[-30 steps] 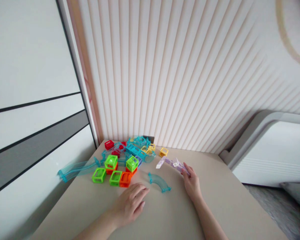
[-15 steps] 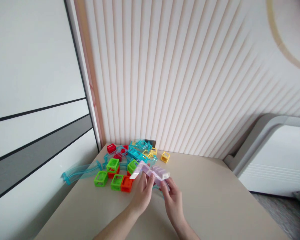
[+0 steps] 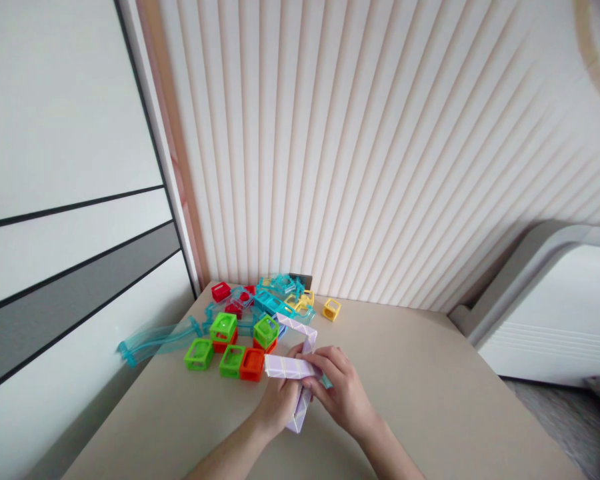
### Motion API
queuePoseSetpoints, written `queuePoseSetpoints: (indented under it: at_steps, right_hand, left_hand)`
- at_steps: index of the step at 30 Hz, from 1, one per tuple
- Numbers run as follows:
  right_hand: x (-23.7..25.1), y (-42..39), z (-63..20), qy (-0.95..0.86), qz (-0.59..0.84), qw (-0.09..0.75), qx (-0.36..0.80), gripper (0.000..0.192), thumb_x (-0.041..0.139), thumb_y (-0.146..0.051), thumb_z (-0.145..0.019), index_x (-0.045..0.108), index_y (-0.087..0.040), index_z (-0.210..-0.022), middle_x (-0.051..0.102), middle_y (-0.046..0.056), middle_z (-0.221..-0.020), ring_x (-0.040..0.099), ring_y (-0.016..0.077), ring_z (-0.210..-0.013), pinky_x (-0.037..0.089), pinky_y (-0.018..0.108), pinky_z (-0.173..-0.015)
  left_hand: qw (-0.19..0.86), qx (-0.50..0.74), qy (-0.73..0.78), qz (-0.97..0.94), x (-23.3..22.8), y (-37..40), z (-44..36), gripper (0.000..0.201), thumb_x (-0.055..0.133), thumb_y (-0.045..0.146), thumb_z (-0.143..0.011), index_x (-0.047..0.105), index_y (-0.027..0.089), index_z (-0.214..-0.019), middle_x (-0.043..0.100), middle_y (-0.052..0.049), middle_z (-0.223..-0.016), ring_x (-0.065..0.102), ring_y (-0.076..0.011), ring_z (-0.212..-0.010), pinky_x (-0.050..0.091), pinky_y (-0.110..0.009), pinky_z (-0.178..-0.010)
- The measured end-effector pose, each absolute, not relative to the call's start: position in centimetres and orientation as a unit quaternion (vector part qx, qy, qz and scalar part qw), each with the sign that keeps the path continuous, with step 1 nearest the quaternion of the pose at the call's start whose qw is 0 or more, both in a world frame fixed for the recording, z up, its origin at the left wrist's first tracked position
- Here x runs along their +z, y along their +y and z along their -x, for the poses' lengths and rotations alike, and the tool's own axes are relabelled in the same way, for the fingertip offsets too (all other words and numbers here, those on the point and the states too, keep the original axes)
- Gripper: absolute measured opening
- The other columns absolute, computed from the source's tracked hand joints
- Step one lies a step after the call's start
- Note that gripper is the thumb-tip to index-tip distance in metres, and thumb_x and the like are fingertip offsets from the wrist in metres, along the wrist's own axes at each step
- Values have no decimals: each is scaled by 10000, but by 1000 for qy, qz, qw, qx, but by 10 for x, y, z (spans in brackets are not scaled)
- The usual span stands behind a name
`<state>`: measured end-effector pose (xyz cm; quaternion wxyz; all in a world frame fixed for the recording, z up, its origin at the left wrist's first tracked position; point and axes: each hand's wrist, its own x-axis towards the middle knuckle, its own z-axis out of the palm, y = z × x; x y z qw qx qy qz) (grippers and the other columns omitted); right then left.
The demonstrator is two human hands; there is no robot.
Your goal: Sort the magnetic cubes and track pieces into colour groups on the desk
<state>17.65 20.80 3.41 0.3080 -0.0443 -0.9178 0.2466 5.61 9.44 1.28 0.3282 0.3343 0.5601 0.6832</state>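
Note:
A lilac snake puzzle [image 3: 284,367] with pale seams is held between both hands above the table. It is bent at several joints, with one arm pointing left, one reaching up and back, and one hanging down towards me. My left hand [image 3: 276,405] grips it from below and behind, its fingers partly hidden by the puzzle. My right hand [image 3: 344,390] pinches the right-hand part between thumb and fingers. Just left of the puzzle stand an orange block [image 3: 252,365] and a green block [image 3: 233,361].
Farther back lie clear blue track pieces [image 3: 275,305], red blocks [image 3: 221,291] and a yellow block [image 3: 331,309]. A curved clear blue piece [image 3: 157,340] sticks out past the left edge of the beige table [image 3: 430,400]. A ribbed wall [image 3: 305,167] rises behind.
The snake puzzle has been turned and bent into another shape, one arm now pointing left across my left hand. My right hand has shifted its grip. The view has tilted slightly.

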Motion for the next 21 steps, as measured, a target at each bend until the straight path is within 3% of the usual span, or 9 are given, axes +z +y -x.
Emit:
queuePoseSetpoints:
  at_steps: [4, 7, 13, 17, 21]
  right_hand:
    - [28, 200, -176, -890, 87, 306, 327, 177, 550, -347, -980, 608, -227, -1096, 638, 82, -1003, 617, 202, -871, 524, 323, -768]
    - [22, 196, -177, -857, 132, 321, 382, 167, 523, -364, -987, 591, -219, -1037, 616, 70, -957, 603, 183, -806, 520, 291, -696]
    - [13, 192, -176, -779, 212, 316, 497, 205, 501, -409, -995, 555, -214, -968, 575, 16, -808, 560, 130, -590, 488, 233, -497]
    - [11, 188, -171, -719, 246, 317, 567, 254, 494, -462, -991, 523, -213, -951, 569, -10, -747, 553, 118, -504, 489, 235, -437]
    - [8, 185, -168, -677, 259, 328, 605, 277, 462, -484, -1001, 517, -213, -988, 597, 6, -804, 566, 118, -512, 501, 244, -441]
  left_hand:
    - [408, 664, 539, -318, 19, 92, -61, 359, 563, 443, -911, 638, 183, -1147, 679, -43, -832, 609, -160, -686, 523, -257, -614]
    - [431, 644, 520, -358, 24, 91, -62, 321, 591, 403, -903, 632, 159, -1107, 600, -11, -734, 550, -133, -642, 471, -232, -585]
    - [460, 616, 514, -380, 28, 94, -63, 422, 610, 403, -908, 557, 176, -1261, 613, -22, -830, 552, -127, -668, 463, -232, -600]
    - [457, 625, 520, -361, 28, 94, -63, 681, 637, 424, -891, 373, 193, -1474, 661, -81, -1013, 610, -147, -710, 509, -257, -635]
    - [447, 631, 524, -355, 26, 95, -63, 741, 669, 413, -862, 343, 216, -1497, 645, -111, -1186, 662, -181, -814, 550, -284, -691]
